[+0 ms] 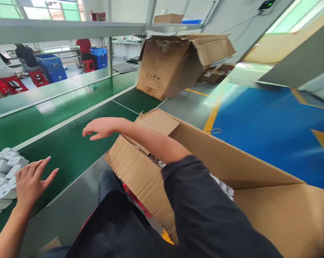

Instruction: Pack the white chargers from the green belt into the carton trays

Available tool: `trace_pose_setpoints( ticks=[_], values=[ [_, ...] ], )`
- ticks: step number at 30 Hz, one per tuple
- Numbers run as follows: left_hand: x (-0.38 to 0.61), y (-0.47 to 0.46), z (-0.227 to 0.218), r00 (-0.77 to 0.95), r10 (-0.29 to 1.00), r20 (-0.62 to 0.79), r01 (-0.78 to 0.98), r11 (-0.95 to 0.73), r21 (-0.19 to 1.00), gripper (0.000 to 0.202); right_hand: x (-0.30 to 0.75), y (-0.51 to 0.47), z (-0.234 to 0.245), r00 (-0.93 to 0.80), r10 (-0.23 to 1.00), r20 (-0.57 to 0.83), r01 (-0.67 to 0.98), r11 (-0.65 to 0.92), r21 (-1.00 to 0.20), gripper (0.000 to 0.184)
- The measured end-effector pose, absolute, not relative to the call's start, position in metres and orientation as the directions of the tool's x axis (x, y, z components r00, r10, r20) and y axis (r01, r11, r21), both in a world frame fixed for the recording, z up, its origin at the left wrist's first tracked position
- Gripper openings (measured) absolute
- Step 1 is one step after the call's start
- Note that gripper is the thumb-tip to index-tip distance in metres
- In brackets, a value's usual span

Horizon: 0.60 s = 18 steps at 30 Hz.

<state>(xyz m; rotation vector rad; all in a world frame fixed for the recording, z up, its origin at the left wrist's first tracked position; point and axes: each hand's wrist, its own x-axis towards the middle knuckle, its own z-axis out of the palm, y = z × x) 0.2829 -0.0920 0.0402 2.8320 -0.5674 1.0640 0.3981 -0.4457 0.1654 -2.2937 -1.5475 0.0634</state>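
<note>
My left hand (pixel 31 181) is at the left, fingers spread, beside a pile of small white plastic housings with slots (pixel 3 175) on the green work surface (pixel 67 139). Whether its fingertips touch the pile I cannot tell. My right arm reaches across an open cardboard box (pixel 143 175) at my right side. Above the green surface, past the box's edge, my right hand (pixel 102 128) hangs with fingers loosely bent and apart, holding nothing. Inside the box more white pieces (pixel 223 187) show, partly hidden by my sleeve.
A large open carton (pixel 164 68) stands at the far end of the bench. A metal shelf beam (pixel 70 30) crosses overhead. Beyond are seated people, red stools (pixel 38 78) and blue bins (pixel 51 67). Blue floor (pixel 269 125) with yellow lines lies to the right.
</note>
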Motion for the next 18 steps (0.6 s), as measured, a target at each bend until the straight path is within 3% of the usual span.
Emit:
trace_pose_setpoints(
  ticks=[2, 3, 6, 8, 10, 11, 14, 16, 18],
  values=[
    [0.300, -0.139, 0.041, 0.615, -0.415, 0.670, -0.495, -0.865, -0.081, 0.064, 0.366, -0.534, 0.177, 0.596, 0.787, 0.159, 0.768, -0.501, -0.399, 0.012],
    [0.307, -0.162, 0.042, 0.592, -0.446, 0.671, -0.549, -0.833, -0.069, 0.061, 0.347, -0.576, 0.175, 0.709, 0.692, 0.134, 0.661, -0.586, -0.469, 0.015],
    [0.324, -0.236, 0.049, 0.569, -0.513, 0.643, -0.683, -0.730, 0.022, 0.056, 0.293, -0.675, 0.142, 0.861, 0.465, -0.206, 0.274, -0.766, -0.581, 0.033],
    [0.330, -0.288, 0.054, 0.545, -0.577, 0.609, -0.774, -0.626, 0.100, 0.059, 0.267, -0.712, 0.108, 0.886, 0.341, -0.315, 0.139, -0.842, -0.521, 0.022],
    [0.331, -0.340, 0.058, 0.499, -0.661, 0.560, -0.849, -0.501, 0.165, 0.069, 0.255, -0.727, 0.082, 0.930, 0.247, -0.271, 0.093, -0.873, -0.479, 0.013],
    [0.331, -0.363, 0.059, 0.471, -0.703, 0.532, -0.875, -0.447, 0.185, 0.077, 0.254, -0.729, 0.075, 0.949, 0.234, -0.210, 0.107, -0.868, -0.486, 0.018],
    [0.333, -0.412, 0.057, 0.433, -0.762, 0.482, -0.901, -0.363, 0.236, 0.095, 0.266, -0.727, 0.076, 0.963, 0.251, 0.095, 0.262, -0.797, -0.544, 0.029],
    [0.341, -0.427, 0.053, 0.505, -0.697, 0.509, -0.863, -0.398, 0.311, 0.077, 0.283, -0.728, 0.081, 0.930, 0.235, 0.284, 0.358, -0.758, -0.545, 0.033],
    [0.354, -0.430, 0.047, 0.639, -0.562, 0.525, -0.769, -0.455, 0.449, 0.044, 0.301, -0.733, 0.071, 0.922, 0.253, 0.293, 0.376, -0.770, -0.516, 0.040]
  ],
)
